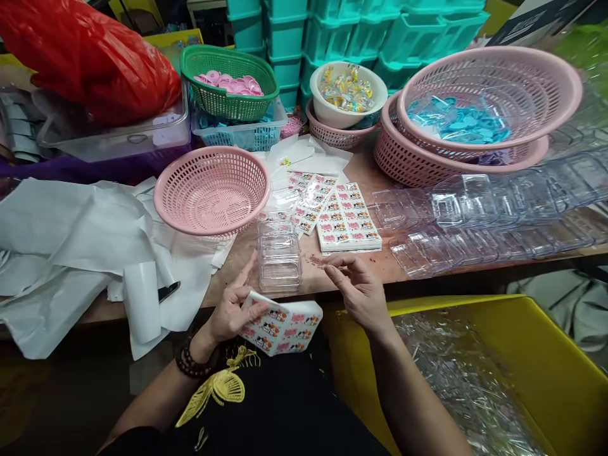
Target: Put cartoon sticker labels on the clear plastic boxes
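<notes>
My left hand (235, 313) is closed on a stack of sticker sheets (289, 329), thumb on top, held tilted before my body. The sheets carry rows of small cartoon animal prints with pink lettering. At the table's front edge, just beyond the left fingers, stands a row of nested clear plastic boxes (280, 256). My right hand (358, 291) is raised to the right of the boxes, thumb and fingertips brought together in a pinch. Whatever lies between those fingertips is too small to make out. Beyond it lies another pile of sticker sheets (349, 218).
A pink basket (211, 190) stands behind white backing paper (71, 247) at left. Clear plastic packs (475, 209) line the right side, below stacked pink baskets (536, 101). A yellow bin (546, 367) with clear plastic pieces sits below the table edge. Teal crates (327, 38) rise behind.
</notes>
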Available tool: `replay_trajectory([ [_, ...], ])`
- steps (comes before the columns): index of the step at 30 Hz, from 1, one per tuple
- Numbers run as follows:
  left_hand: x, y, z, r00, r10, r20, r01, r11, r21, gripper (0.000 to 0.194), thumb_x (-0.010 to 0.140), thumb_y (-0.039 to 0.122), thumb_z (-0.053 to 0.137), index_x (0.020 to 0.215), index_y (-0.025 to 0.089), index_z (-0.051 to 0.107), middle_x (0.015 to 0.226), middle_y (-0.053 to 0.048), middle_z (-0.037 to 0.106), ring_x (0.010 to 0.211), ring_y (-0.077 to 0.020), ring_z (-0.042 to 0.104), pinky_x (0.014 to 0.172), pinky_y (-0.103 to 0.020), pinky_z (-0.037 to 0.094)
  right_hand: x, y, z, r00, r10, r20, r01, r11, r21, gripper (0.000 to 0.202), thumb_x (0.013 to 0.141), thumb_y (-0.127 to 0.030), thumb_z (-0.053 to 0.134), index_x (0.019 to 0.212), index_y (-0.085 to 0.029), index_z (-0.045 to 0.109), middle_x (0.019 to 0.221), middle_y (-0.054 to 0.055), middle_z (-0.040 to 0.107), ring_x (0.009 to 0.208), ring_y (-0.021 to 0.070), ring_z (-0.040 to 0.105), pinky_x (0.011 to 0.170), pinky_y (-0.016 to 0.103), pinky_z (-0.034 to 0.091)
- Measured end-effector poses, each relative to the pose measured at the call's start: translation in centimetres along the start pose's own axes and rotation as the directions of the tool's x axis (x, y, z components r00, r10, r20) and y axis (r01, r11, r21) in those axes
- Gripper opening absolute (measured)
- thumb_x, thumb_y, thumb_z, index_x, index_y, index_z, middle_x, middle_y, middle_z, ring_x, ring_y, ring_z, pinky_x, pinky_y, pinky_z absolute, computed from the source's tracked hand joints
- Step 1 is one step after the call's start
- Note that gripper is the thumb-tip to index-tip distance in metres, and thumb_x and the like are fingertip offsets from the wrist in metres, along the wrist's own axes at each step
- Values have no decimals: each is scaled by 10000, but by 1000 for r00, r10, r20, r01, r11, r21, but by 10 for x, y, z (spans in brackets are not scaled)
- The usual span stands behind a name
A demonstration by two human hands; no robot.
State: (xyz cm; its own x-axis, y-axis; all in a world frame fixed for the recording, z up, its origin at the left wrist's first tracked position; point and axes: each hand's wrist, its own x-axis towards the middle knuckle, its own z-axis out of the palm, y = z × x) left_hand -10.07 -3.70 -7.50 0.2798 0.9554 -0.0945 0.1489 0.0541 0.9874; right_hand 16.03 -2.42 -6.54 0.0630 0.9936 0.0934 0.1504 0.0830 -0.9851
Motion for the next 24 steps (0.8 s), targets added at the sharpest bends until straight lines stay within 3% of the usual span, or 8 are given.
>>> replay_trajectory([
  [2, -12, -2, -7, 987, 134, 93, -142, 987, 81, 193, 842, 344, 730, 737, 191, 782, 1636, -60, 319, 1461, -353, 378, 1211, -470, 313, 1, -7, 4, 998, 0, 57, 4, 997, -76, 270, 894, -493, 639, 838, -230, 612, 798, 18, 622, 693, 157, 568, 639, 295, 480],
  [4, -21, -4, -12, 964, 229, 132, -247, 959, 141, 157, 875, 273, 692, 787, 180, 783, 1620, -106, 350, 1440, -342, 418, 1197, -453, 332, 3, -12, 13, 986, 20, 164, -6, 996, -84, 275, 904, -483, 621, 825, -220, 609, 750, 2, 591, 641, 137, 521, 589, 274, 441],
  [9, -26, -7, -20, 959, 260, 116, -280, 932, 229, 143, 886, 236, 681, 797, 164, 768, 1618, -150, 341, 1412, -335, 460, 1133, -406, 399, 11, -15, 37, 939, 91, 332, -53, 991, -124, 269, 899, -458, 602, 802, -207, 588, 708, -18, 551, 641, 127, 485, 598, 263, 408],
  [24, -18, -13, -23, 936, 325, 136, -352, 892, 284, 142, 878, 251, 686, 776, 176, 751, 1594, -144, 392, 1403, -339, 451, 1144, -486, 364, 23, -18, 48, 927, 116, 356, 9, 944, -329, 243, 916, -414, 577, 783, -211, 587, 679, -13, 571, 609, 133, 485, 578, 264, 390],
])
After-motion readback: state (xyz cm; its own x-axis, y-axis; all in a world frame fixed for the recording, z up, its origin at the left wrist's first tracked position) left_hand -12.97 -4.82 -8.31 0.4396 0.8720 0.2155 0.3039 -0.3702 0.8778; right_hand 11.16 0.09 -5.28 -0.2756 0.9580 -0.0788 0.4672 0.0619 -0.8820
